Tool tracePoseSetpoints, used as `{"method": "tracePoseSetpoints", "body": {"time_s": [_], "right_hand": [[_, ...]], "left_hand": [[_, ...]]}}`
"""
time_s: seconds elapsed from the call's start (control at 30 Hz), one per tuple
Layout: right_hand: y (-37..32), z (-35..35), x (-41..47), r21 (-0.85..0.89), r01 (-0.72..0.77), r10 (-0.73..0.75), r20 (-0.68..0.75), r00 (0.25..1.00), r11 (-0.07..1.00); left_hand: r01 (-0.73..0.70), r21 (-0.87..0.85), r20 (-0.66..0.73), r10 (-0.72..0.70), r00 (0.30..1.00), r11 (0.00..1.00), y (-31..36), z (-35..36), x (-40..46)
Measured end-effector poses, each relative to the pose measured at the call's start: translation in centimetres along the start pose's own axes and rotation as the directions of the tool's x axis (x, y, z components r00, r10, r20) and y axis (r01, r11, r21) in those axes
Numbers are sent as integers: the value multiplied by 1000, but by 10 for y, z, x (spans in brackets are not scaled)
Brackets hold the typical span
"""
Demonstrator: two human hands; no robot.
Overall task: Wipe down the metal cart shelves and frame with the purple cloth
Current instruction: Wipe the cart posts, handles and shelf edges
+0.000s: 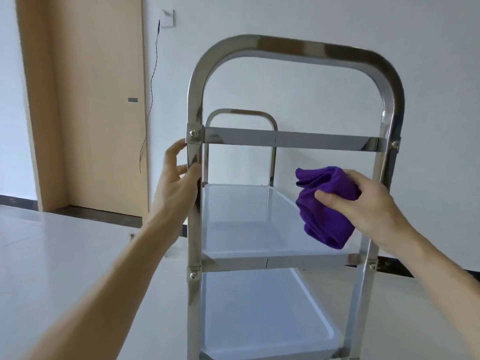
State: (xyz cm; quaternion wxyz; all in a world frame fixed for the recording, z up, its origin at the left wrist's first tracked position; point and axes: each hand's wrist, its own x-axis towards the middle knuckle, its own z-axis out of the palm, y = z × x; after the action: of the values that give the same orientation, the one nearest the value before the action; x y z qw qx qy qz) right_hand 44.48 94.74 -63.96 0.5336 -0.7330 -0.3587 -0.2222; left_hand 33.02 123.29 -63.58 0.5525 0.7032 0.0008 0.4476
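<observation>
Lower shelf (262, 315) sits nearest, at bottom of view, pale and glossy. Middle shelf (241, 219) above it, same finish, with a flat metal rail along its front edge.

Left hand (179, 175) wraps the cart's (293, 48) left upright post just below the bolted bracket: thumb on the near face of the post, fingers curled round the outer side. Forearm stretches in from bottom left.

Right hand (363, 201) grips a bunched purple cloth (324, 216), thumb across its front, fingers closed over the top. Cloth hangs in the air over the right part of the middle shelf, just inside the right post; can't tell whether it touches any metal. The two hands are well apart, one on each side of the frame.

Above the hands, a flat crossbar (288, 141) spans the two posts, and the posts join overhead in a rounded handle loop. A second, smaller loop (241, 113) shows at the cart's far end.

Behind: white tiled floor (59, 250), wooden door (85, 100) at left, wall socket (167, 18) with a thin black cable (153, 81) hanging down, plain white wall.
</observation>
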Motion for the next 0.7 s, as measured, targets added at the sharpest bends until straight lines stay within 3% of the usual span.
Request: {"method": "tracePoseSetpoints", "body": {"time_s": [0.07, 0.17, 0.27, 0.33, 0.4, 0.47, 0.53, 0.7], "right_hand": [[-43, 0, 10, 15, 154, -151, -92, 984, 988], [-88, 13, 25, -70, 367, -373, -226, 900, 928], [-110, 47, 43, -94, 433, -441, -284, 852, 897], [-119, 77, 53, -132, 427, -445, -177, 878, 895], [-120, 106, 60, -319, 436, -435, 78, 897, 842], [-116, 132, 65, -616, 481, -415, 260, 872, 624], [-120, 152, 69, -758, 458, -432, 257, 864, 464], [-132, 173, 81, -834, 465, -502, 277, 819, 298]], "left_hand": [[-3, 34, -13, 4, 1000, 999, 0, -2, -1], [-27, 64, -42, 30, 999, 998, 1, -6, -2], [-58, 60, -45, 61, 997, 997, 2, -9, -5], [-74, 42, -47, 76, 996, 996, 3, -12, -7], [-82, 11, -46, 82, 996, 997, 4, -14, -10], [-90, -5, -48, 89, 995, 996, 5, -15, -13], [-92, -27, -61, 91, 994, 995, 6, -17, -15], [-80, -44, -115, 75, 991, 996, 5, -30, -13]]}}
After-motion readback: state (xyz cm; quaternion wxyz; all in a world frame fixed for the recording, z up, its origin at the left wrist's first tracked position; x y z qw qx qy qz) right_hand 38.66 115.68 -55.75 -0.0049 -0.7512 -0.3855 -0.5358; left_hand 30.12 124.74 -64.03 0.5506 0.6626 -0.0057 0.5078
